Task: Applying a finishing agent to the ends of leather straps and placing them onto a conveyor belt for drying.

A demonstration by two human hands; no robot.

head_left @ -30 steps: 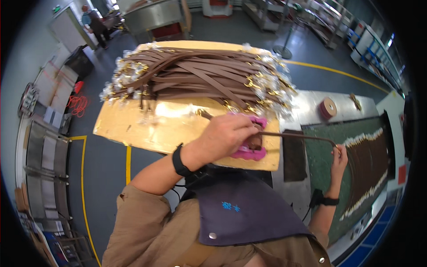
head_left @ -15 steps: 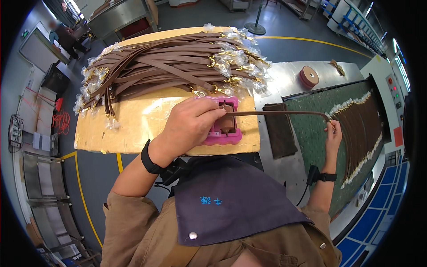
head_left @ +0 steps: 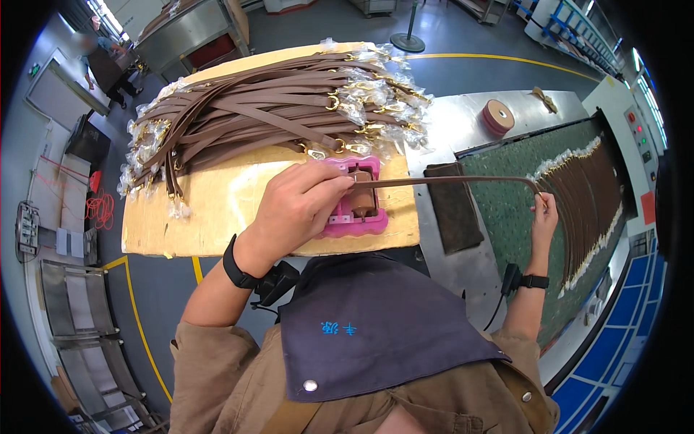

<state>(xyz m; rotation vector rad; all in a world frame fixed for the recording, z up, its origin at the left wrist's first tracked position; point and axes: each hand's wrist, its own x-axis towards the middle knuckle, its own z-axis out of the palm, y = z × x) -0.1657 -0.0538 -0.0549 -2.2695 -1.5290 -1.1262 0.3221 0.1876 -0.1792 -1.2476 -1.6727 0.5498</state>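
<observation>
A narrow brown strap [head_left: 448, 180] is stretched between my hands, nearly straight, bending down at its right end. My left hand [head_left: 307, 197] pinches it just over a pink tray [head_left: 370, 227] that holds a brown roller [head_left: 363, 195]. The hand covers the tray's left part. My right hand [head_left: 544, 217] grips the strap's far end, above the green belt surface. Fingers hide most of that end. Behind my left hand lies a large heap of brown straps [head_left: 238, 108] with gold clasps in clear plastic wrap.
A row of straps [head_left: 589, 210] with white-wrapped ends lies on the green belt [head_left: 499, 217]. A dark folded cloth [head_left: 454, 217] and a brown reel [head_left: 498, 117] rest on the metal surface. A yellow board [head_left: 210, 235] carries the heap. Another person [head_left: 108, 69] stands far left.
My left hand has shifted slightly left along the tray, showing more of the roller. My right hand has moved slightly right, still holding the strap. The distant person has moved.
</observation>
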